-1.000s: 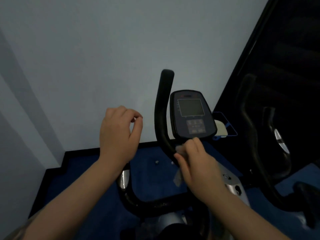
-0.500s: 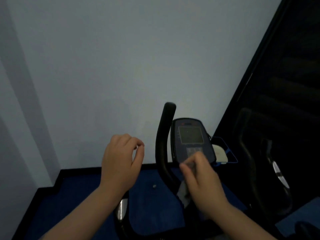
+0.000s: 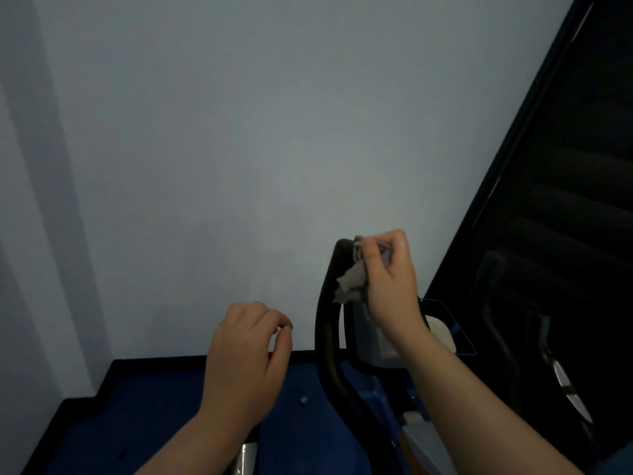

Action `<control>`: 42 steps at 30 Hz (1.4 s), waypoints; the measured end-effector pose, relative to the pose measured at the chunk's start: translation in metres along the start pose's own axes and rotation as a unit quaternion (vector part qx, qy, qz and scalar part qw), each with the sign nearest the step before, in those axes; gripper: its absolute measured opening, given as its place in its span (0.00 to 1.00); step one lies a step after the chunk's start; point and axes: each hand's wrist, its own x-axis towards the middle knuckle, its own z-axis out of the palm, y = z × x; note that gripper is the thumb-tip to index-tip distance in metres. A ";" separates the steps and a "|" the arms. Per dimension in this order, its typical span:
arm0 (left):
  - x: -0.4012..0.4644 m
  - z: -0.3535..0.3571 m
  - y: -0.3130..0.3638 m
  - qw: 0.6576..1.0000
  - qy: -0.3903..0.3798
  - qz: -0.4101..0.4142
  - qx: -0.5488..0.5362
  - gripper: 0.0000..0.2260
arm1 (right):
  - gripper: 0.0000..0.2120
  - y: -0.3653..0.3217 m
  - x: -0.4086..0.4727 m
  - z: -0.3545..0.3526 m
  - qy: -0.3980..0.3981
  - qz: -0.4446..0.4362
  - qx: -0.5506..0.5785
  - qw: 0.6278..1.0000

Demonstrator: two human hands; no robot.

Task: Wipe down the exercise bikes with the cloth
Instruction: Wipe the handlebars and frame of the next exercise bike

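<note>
Wiping is the step in hand, on the upper end of the bike's upright handlebar [image 3: 327, 320], a black curved bar that rises in front of a pale wall [image 3: 239, 149]. The right hand [image 3: 390, 279] has its grip closed around a crumpled grey cloth [image 3: 351, 281], which bulges out from the fingers toward the bar and touches it just below the rounded tip. Behind the wrist, the bike's grey console [image 3: 375, 334] is mostly hidden, so how much of its face has been cleaned cannot be told.

The left hand [image 3: 245, 358] hangs in the air to the left of the bar, apart from it, its grip narrow and holding nothing: thumb and forefinger nearly meet, the other fingers curl loosely.

A second exercise bike [image 3: 513, 337] stands dark at the right, its frame hard to make out against the black panel [image 3: 582, 166] behind. Blue floor [image 3: 154, 423] shows below.

By the look of it the task is at an early or middle stage, with at least the bike on the right yet to be done. The next move likely calls for drawing the cloth down the bar with steady pressure, wrapping it round so the far side is covered too. The free hand could brace the bar lower down.
</note>
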 end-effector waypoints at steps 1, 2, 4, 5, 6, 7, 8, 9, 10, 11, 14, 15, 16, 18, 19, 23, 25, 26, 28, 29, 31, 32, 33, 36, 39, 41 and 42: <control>0.000 0.000 0.000 1.000 -0.001 -0.003 -0.002 0.11 | 0.07 -0.004 0.007 0.007 0.022 0.014 0.023 0.999; 0.000 -0.001 -0.001 1.000 0.001 -0.006 -0.001 0.11 | 0.07 -0.009 0.014 0.015 0.050 0.020 0.033 0.998; 0.001 0.000 -0.001 1.000 -0.001 -0.004 0.005 0.11 | 0.08 -0.010 0.016 0.031 0.098 0.030 0.044 0.994; 0.001 0.001 0.000 1.000 -0.003 -0.002 0.006 0.10 | 0.08 -0.006 0.008 0.035 0.114 0.041 0.049 0.991; 0.000 0.001 0.000 1.000 -0.003 -0.003 0.006 0.10 | 0.09 0.003 -0.006 0.038 0.119 0.063 0.053 0.990; 0.001 0.001 0.000 1.000 -0.002 -0.006 0.005 0.10 | 0.09 0.011 -0.025 0.037 0.109 0.096 0.051 0.988; 0.001 0.001 -0.001 1.000 -0.001 -0.008 0.004 0.11 | 0.09 0.017 -0.043 0.033 0.080 0.134 0.041 0.987; 0.001 0.002 0.000 1.000 -0.002 -0.009 0.003 0.11 | 0.08 0.016 -0.054 0.026 0.041 0.172 0.035 0.984; 0.000 0.001 0.000 1.000 -0.003 -0.008 0.003 0.11 | 0.08 0.014 -0.054 0.019 0.010 0.204 0.042 0.978; -0.001 0.001 0.001 1.000 -0.003 -0.008 0.002 0.11 | 0.09 0.010 -0.045 0.014 0.004 0.224 0.056 0.973; 0.000 0.000 0.002 1.000 -0.004 -0.011 0.003 0.13 | 0.10 -0.009 -0.003 0.013 0.066 0.193 0.064 0.977; 0.000 0.000 0.003 1.000 -0.004 -0.013 0.005 0.13 | 0.10 -0.012 0.002 0.019 0.075 0.163 0.054 0.982; 0.000 0.000 0.002 1.000 -0.005 -0.013 0.008 0.13 | 0.11 -0.008 -0.003 0.025 0.070 0.147 0.029 0.986; 0.000 0.000 0.001 1.000 -0.002 -0.012 0.007 0.12 | 0.11 0.007 -0.029 0.030 0.034 0.167 -0.005 0.985; 0.000 0.000 0.001 1.000 0.001 -0.011 0.006 0.12 | 0.10 0.014 -0.046 0.025 -0.006 0.192 -0.022 0.981; 0.000 0.002 0.002 1.000 0.007 -0.005 0.010 0.11 | 0.09 0.010 -0.072 -0.001 -0.093 0.152 -0.093 0.980; 0.000 0.001 0.002 1.000 0.006 -0.010 0.013 0.11 | 0.06 -0.014 -0.055 0.002 -0.034 -0.040 -0.138 0.989; 0.000 0.000 0.002 1.000 0.004 -0.011 0.016 0.11 | 0.06 -0.022 -0.045 0.008 -0.025 -0.150 -0.189 0.970; -0.002 -0.002 0.002 1.000 -0.002 -0.008 0.022 0.10 | 0.07 -0.025 -0.019 0.020 -0.019 -0.298 -0.336 0.893; -0.003 -0.002 0.003 1.000 -0.004 -0.008 0.027 0.10 | 0.07 -0.020 -0.010 0.025 -0.014 -0.334 -0.403 0.852; -0.003 -0.003 0.003 0.999 -0.007 -0.007 0.038 0.10 | 0.09 -0.006 -0.008 0.031 -0.023 -0.366 -0.493 0.789; -0.003 -0.003 0.003 0.999 -0.008 -0.005 0.044 0.10 | 0.10 0.002 -0.017 0.032 -0.050 -0.365 -0.509 0.778; -0.003 -0.003 0.003 0.999 -0.010 -0.002 0.051 0.11 | 0.10 0.008 -0.030 0.032 -0.093 -0.350 -0.510 0.780; -0.001 -0.003 0.002 0.998 -0.011 -0.004 0.055 0.12 | 0.09 0.010 -0.059 0.015 -0.243 -0.242 -0.409 0.846; -0.001 -0.003 0.005 0.999 -0.009 -0.015 0.037 0.15 | 0.11 -0.002 -0.045 -0.004 -0.331 -0.162 -0.302 0.879; -0.001 -0.002 0.005 0.999 -0.008 -0.018 0.032 0.16 | 0.09 -0.002 -0.042 0.000 -0.305 -0.177 -0.299 0.887; -0.001 -0.002 0.005 0.999 -0.009 -0.019 0.034 0.16 | 0.08 0.002 -0.047 0.005 -0.271 -0.180 -0.296 0.898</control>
